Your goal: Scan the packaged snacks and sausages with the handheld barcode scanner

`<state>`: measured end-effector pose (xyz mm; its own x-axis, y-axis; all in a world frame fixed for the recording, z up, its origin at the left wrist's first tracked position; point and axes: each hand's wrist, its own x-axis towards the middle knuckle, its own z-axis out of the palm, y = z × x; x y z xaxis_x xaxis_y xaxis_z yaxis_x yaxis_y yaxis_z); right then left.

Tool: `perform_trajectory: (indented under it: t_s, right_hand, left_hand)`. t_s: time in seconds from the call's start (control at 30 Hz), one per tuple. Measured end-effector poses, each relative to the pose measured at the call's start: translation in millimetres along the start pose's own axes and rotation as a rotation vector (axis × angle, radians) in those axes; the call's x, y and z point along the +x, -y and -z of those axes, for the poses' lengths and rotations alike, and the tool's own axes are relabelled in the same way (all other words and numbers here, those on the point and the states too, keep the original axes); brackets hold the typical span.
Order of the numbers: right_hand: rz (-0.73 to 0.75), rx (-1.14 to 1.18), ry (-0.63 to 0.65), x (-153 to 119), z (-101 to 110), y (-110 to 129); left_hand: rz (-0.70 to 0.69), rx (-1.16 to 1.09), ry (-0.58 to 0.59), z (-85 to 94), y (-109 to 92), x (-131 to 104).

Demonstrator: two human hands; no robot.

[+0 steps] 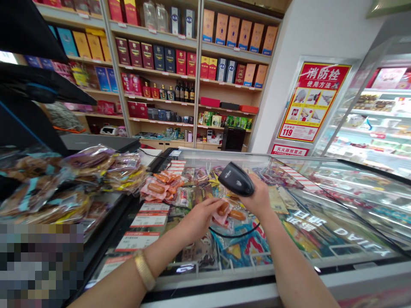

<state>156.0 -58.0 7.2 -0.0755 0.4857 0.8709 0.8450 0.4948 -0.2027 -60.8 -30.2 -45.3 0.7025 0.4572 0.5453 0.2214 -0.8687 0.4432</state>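
Note:
Over the freezer's glass top, my right hand [259,197] is wrapped round a black barcode scanner [236,179], its head pointing up and to the left. A black cable loops below it. Just left of the scanner, the fingers of my left hand [205,216] are closed on a small pink packet of sausage [222,210]. Another sausage packet [237,214] lies right beside it, under the scanner. Further left on the glass sits a pile of pink and orange sausage packets [157,187].
Plastic-wrapped flat packs [93,162] are heaped on the left, below a dark monitor [28,94]. Price labels [149,220] line the glass-topped freezer [205,278]. Shelves of boxes and bottles [160,70] stand behind, and a lit display fridge [382,111] is at the right.

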Motion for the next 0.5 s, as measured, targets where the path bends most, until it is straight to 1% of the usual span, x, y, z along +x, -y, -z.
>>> perform_trajectory:
  t_s: [0.07,0.1,0.17,0.23,0.33,0.4,0.5]
  right_hand:
    - [-0.003,0.003,0.009,0,0,1]
    - [-0.003,0.008,0.014,0,0,1]
    - [0.001,0.015,0.021,0,0,1]
    - [0.007,0.016,0.019,0,0,1]
    - [0.01,0.01,0.018,-1,-1,-1]
    - [0.005,0.009,0.024,-2,-2,-2]
    - [0.002,0.005,0.04,-3,-3,-2]
  left_hand:
    - [-0.035,-0.013,0.061,0.9,3,-1]
    - [-0.037,-0.002,0.06,2.9,4,-2]
    - [-0.002,0.068,-0.006,10.3,6,-2]
    - [0.07,0.223,-0.105,22.1,6,-1]
    - [0.231,0.552,-0.218,43.6,7,-1]
    - [0.34,0.739,-0.219,55.4,9,-2]
    - [0.445,0.904,-0.144,63.1,15,-5]
